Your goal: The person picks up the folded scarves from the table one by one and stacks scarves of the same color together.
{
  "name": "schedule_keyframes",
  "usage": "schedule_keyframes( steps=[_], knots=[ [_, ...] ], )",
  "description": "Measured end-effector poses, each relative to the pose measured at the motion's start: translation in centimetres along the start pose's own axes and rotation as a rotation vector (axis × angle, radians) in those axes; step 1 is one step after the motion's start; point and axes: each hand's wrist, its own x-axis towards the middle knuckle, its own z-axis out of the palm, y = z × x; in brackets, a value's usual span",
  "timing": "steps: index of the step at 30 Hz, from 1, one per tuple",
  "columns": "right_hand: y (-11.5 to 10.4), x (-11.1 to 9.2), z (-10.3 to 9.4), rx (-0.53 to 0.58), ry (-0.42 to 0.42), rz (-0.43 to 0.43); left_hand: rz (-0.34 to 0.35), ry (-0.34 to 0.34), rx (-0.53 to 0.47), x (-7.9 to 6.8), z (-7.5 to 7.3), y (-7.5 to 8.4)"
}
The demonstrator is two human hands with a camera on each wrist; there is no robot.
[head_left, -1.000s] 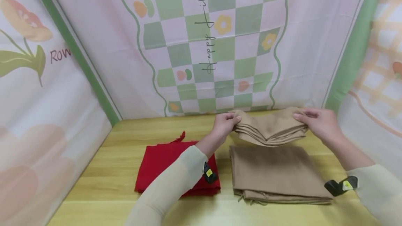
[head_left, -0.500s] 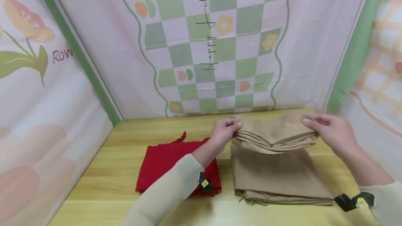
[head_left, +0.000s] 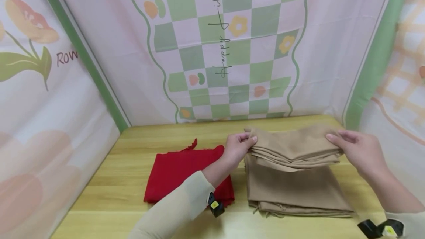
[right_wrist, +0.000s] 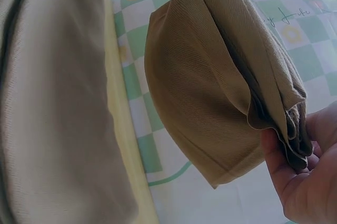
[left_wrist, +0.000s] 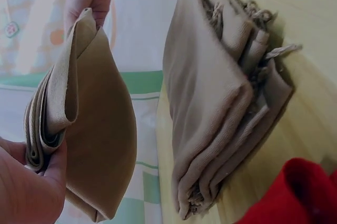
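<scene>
A folded tan cloth (head_left: 295, 145) hangs in the air between both hands, its layers sagging in the middle. The left hand (head_left: 237, 148) pinches its left end, thumb on top. At the opposite end the right hand (head_left: 360, 150) pinches the cloth the same way. Beneath it on the table lies a second folded tan cloth (head_left: 299, 191), its back part hidden by the held one. In the left wrist view, this lying cloth (left_wrist: 205, 87) shows several stacked layers and frayed threads. The right wrist view shows the held cloth (right_wrist: 210, 87) apart from the one below.
Left of the tan cloths, a folded red cloth (head_left: 179, 172) with a frayed strip at its back lies on the wooden table (head_left: 109, 187), partly behind the left forearm. Printed fabric walls (head_left: 232, 47) enclose the table at the back and both sides.
Both hands have lowered the held tan cloth toward the lying one and brought it nearer the person. The right hand has also shifted right, spreading the cloth slightly wider.
</scene>
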Motion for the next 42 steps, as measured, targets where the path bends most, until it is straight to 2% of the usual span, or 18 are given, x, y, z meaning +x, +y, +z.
schedule_keyframes(
  steps=[7,12,20,27,34,42],
  knots=[
    [0.5,-0.7,0.1,-0.003,0.006,0.036,0.010,-0.005,0.002,-0.7,0.1,-0.4],
    [0.8,-1.2,0.1,0.046,0.009,0.065,0.015,-0.013,-0.013,-0.9,0.2,-0.6],
    [0.9,-1.7,0.0,0.083,0.021,0.061,0.024,-0.022,0.001,-1.3,0.2,-1.0],
    [1.2,-2.2,0.2,0.038,-0.010,0.079,0.022,-0.003,0.031,-1.6,0.3,-1.5],
    [1.6,-2.5,0.6,0.004,0.015,0.053,0.033,-0.006,0.047,-2.0,0.3,-2.0],
    [2.2,-2.8,0.7,-0.028,0.013,0.073,0.037,-0.024,0.051,-2.3,0.2,-2.6]
  ],
)
